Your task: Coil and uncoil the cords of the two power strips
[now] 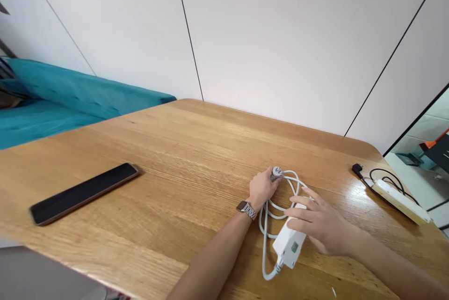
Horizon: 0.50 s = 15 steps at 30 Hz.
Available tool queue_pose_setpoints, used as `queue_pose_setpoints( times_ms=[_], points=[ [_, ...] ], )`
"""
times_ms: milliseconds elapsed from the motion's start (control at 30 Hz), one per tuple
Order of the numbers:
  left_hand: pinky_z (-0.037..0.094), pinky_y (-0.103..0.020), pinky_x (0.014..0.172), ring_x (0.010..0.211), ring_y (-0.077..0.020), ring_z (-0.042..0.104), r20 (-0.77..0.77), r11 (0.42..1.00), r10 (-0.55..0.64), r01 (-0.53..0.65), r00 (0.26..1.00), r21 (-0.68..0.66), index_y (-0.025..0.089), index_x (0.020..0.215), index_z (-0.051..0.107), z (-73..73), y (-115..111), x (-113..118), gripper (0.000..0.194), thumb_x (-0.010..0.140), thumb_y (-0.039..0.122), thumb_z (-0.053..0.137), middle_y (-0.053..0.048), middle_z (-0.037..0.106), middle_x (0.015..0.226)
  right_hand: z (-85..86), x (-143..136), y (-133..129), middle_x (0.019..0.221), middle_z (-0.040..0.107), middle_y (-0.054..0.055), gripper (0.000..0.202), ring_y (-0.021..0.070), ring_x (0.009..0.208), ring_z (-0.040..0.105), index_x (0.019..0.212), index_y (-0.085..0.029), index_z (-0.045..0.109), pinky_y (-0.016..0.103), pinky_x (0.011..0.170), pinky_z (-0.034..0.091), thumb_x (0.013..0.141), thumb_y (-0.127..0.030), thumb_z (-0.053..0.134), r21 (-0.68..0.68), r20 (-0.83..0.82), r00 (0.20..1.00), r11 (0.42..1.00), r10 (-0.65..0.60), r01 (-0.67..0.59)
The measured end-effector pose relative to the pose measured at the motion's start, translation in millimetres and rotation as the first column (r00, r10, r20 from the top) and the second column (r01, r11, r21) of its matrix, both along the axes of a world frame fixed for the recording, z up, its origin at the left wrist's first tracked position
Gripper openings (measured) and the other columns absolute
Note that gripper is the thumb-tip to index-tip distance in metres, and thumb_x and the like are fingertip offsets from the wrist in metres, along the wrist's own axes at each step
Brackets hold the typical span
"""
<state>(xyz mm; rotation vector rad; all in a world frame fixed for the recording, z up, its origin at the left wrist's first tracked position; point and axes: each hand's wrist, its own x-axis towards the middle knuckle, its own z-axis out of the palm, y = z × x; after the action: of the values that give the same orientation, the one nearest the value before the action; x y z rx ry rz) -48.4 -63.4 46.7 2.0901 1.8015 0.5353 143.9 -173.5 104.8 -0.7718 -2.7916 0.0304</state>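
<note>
My left hand (262, 188), with a metal-banded watch (247, 207) at the wrist, is closed round the plug (277, 171) of a white power strip. The pale cord (264, 248) hangs in loose loops between my hands and runs into the near end of the strip. My right hand (324, 225) grips the white power strip (288, 243) from the right, fingers across its upper side. The strip is tilted, and a small green label shows on its near end. Part of the strip is hidden behind my right fingers.
A wooden table (175, 159) lies below my hands. On its left rests a long dark tray-like object (84, 192). Near the right edge is another white power strip (401, 201) with a black plug (358, 169) and cord. Beyond are a teal sofa (87, 87) and white wall (273, 47).
</note>
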Motion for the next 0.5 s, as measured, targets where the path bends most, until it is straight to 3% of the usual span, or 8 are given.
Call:
queue_pose_setpoints(
  times_ms=[200, 333, 500],
  points=[
    [0.043, -0.029, 0.066, 0.089, -0.0266, 0.067, 0.08, 0.999, -0.036, 0.038, 0.996, -0.034, 0.024, 0.096, 0.062, -4.4, -0.2, 0.1, 0.03, 0.084, 0.051, 0.058, -0.009, 0.072, 0.092, -24.3, -24.6, 44.7, 0.124, 0.059, 0.01, 0.057, 0.0257, 0.124, 0.045, 0.121, -0.024, 0.058, 0.049, 0.108, 0.033, 0.069, -0.004, 0.047, -0.004, -0.051, 0.999, 1.0, -0.019, 0.019],
    [0.044, -0.028, 0.071, 0.093, -0.0251, 0.067, 0.151, 0.998, -0.051, 0.057, 0.987, -0.033, 0.024, 0.1, 0.064, -5.2, 0.6, -2.1, 0.027, 0.083, 0.045, 0.062, -0.007, 0.073, 0.096, -37.8, -8.9, 53.6, 0.123, 0.059, 0.011, 0.054, 0.0249, 0.121, 0.047, 0.122, -0.021, 0.057, 0.046, 0.104, 0.037, 0.071, -0.005, 0.046, -0.027, -0.026, 0.999, 0.999, -0.032, 0.032],
    [0.044, -0.028, 0.076, 0.097, -0.0238, 0.065, 0.091, 0.999, -0.028, 0.03, 0.995, -0.027, 0.022, 0.097, 0.064, -4.7, -0.1, 0.7, 0.017, 0.086, 0.033, 0.056, -0.008, 0.071, 0.1, -42.9, 9.7, 55.8, 0.129, 0.06, 0.009, 0.05, 0.0254, 0.12, 0.049, 0.118, -0.026, 0.064, 0.048, 0.102, 0.038, 0.079, -0.005, 0.042, -0.047, -0.054, 0.985, 0.986, -0.163, 0.16]
  ],
)
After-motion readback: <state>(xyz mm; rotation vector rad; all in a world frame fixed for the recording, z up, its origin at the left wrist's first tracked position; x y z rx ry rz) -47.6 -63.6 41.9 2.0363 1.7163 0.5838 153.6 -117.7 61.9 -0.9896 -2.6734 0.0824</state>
